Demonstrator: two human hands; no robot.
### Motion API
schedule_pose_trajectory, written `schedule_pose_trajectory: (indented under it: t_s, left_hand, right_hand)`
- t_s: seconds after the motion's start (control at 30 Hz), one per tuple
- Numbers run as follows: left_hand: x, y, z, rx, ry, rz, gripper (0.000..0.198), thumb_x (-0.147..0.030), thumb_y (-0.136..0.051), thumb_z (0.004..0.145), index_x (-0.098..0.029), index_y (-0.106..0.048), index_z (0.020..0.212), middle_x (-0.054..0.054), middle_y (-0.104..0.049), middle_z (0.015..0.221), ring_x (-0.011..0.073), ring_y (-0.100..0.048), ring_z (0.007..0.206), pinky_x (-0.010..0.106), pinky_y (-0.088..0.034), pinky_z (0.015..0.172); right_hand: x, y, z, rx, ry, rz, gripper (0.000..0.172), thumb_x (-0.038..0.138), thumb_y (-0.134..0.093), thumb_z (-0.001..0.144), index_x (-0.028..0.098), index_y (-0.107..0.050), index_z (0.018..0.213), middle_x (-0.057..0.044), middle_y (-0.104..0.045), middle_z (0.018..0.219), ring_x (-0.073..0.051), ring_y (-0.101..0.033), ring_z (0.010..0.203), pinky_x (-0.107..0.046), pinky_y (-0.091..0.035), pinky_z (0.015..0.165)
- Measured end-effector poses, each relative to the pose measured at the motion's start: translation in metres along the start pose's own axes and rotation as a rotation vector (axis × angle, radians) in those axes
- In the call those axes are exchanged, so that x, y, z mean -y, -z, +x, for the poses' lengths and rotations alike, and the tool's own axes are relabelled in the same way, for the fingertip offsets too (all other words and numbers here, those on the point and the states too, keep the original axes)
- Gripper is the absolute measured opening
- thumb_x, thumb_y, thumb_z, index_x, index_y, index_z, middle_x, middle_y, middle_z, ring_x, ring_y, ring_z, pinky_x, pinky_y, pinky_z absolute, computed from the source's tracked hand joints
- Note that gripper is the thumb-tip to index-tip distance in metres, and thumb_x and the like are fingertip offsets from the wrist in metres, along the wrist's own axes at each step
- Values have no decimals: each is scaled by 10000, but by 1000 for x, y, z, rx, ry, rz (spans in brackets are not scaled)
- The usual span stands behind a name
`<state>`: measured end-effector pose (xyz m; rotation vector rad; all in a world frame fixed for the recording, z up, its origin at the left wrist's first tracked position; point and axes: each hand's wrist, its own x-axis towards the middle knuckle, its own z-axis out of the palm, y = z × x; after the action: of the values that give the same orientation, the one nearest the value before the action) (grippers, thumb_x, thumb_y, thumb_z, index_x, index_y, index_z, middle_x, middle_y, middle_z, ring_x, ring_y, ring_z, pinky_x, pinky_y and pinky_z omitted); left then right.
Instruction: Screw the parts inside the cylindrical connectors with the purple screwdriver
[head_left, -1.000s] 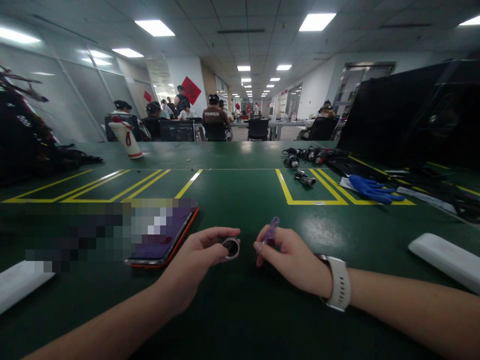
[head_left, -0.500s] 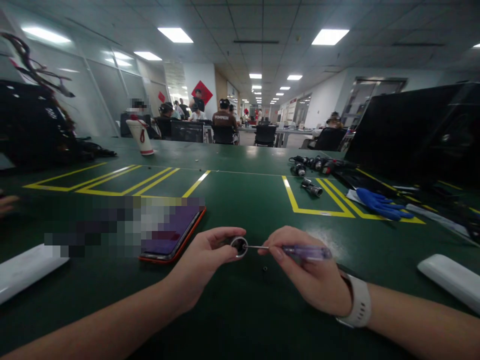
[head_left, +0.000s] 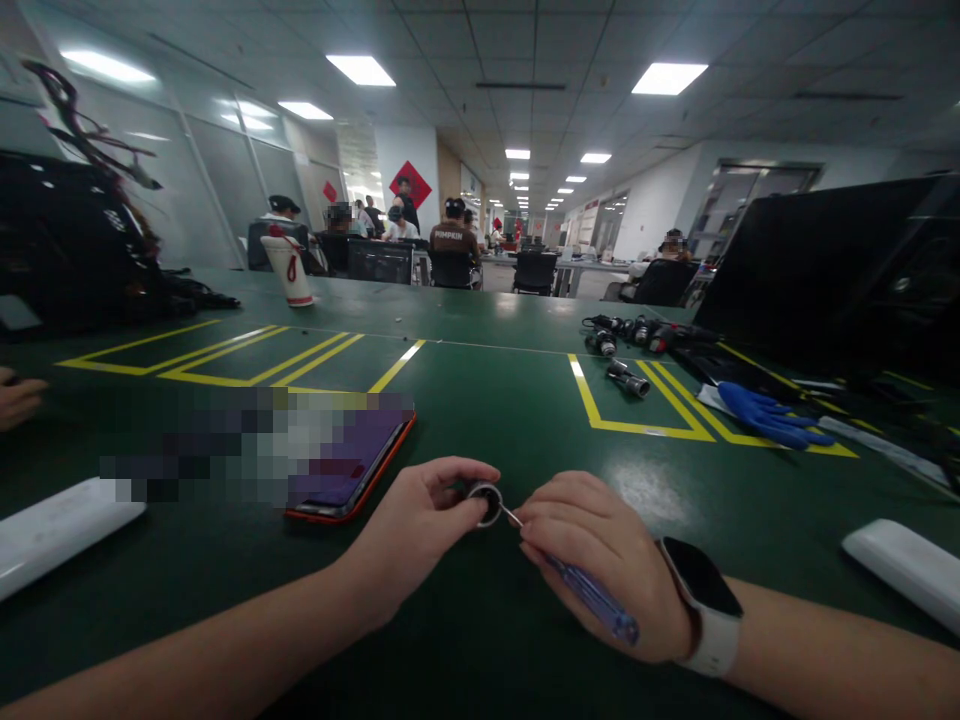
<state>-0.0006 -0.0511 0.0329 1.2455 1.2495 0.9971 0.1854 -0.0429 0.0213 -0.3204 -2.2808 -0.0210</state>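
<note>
1. So, left hand is curled around a small round metal part, pinching it between thumb and fingertips just above the green table.
2. Right hand is closed on a little screwdriver with a clear purple handle; the handle runs back across the hand toward the wrist, and the thin metal tip sits right at the round part's face.
3. White-strapped smartwatch on the right wrist.
4. Just left of the left hand, a phone in an orange case lies flat, part of it blurred out.
5. White flat things at both table edges: one far left, one far right.
6. Further back inside the yellow lines: a few small dark cylindrical parts and a blue glove.
7. A white cup stands at the far left, and someone else's hand pokes in at the left edge.
8. People sit at desks way in the back.
</note>
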Motion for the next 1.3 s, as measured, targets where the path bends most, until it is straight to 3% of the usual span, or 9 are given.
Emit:
schedule_pose_trajectory:
  t_s: [0.63, 0.73, 0.8, 0.97, 1.13, 1.3]
  left_hand:
    - [1, -2, 1, -16, -14, 78, 189, -195, -623, 656, -155, -693, 827, 42, -722, 774, 207, -663, 772, 308, -507, 715]
    - [-1, 0, 1, -25, -18, 94, 195, -194, -626, 656, -160, -697, 834, 39, -719, 768, 207, -661, 767, 314, -508, 721]
    - [-1, 1, 1, -22, -17, 87, 200, -199, -624, 669, -161, -695, 852, 42, -718, 786, 206, -659, 773, 316, -510, 723]
    - [-1, 4, 2, 2, 59, 9, 270, -188, -633, 683, -158, -660, 950, 53, -711, 886, 219, -659, 844, 347, -497, 793]
    - [-3, 4, -1, 38, 123, -12, 296, -182, -621, 712, -180, -624, 1008, 41, -709, 919, 211, -650, 906, 347, -447, 876]
    - [-4, 3, 0, 35, 133, -33, 293, -158, -619, 711, -172, -596, 1002, 40, -685, 963, 200, -641, 909, 326, -469, 847]
  right_hand:
    - [7, -1, -1, 26, -16, 44, 140, 88, -470, 827, 160, -534, 928, -65, -649, 753, -184, -596, 770, -335, -467, 697]
    - [8, 6, 0, -34, -127, 157, 126, 101, -476, 806, 163, -544, 892, -61, -632, 738, -172, -585, 717, -321, -465, 665]
    - [7, 10, 1, -62, -282, 222, 87, 128, -479, 815, 171, -553, 826, -42, -620, 700, -154, -578, 668, -297, -459, 629]
    - [-6, 10, 2, 35, -620, 338, 152, 201, -478, 849, 163, -544, 717, 12, -591, 577, -113, -567, 545, -233, -432, 547]
    - [-17, 5, -3, 76, -632, 292, 160, 199, -470, 844, 159, -544, 707, 14, -570, 582, -113, -540, 551, -237, -404, 552]
    - [-18, 6, -4, 77, -606, 225, 166, 205, -461, 844, 155, -541, 708, 2, -554, 600, -123, -516, 561, -248, -383, 555]
